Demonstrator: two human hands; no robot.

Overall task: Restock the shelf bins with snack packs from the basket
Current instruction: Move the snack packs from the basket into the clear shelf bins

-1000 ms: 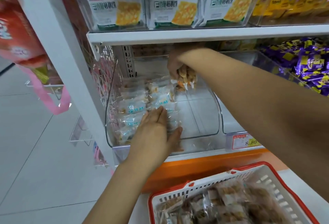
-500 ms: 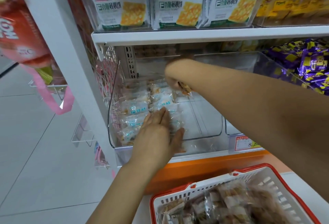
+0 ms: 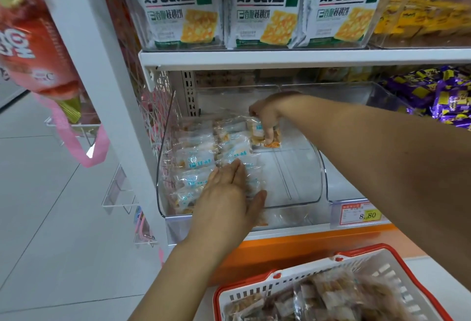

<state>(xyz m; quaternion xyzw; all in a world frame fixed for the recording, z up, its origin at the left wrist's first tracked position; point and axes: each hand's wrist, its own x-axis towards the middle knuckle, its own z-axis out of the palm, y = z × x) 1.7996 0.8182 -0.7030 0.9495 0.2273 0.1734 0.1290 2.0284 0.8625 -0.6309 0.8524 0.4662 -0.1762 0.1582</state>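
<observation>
A: Status, L to R?
B: In the clear bin, snack packs sat in two rows, left half only. The left hand lay flat on the near packs, fingers straight, pressing. The right hand pinched one pack at far middle, prob. placing it.
A: What's left?
B: Plenty. The basket, near right, looked well filled w/ packs. Est. under halfway.

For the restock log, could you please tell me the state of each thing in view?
Bin: left side filled, right side bare.
Basket: holds spare packs.
Left hand: flat on the bin's packs.
Right hand: pinching one snack pack.
</observation>
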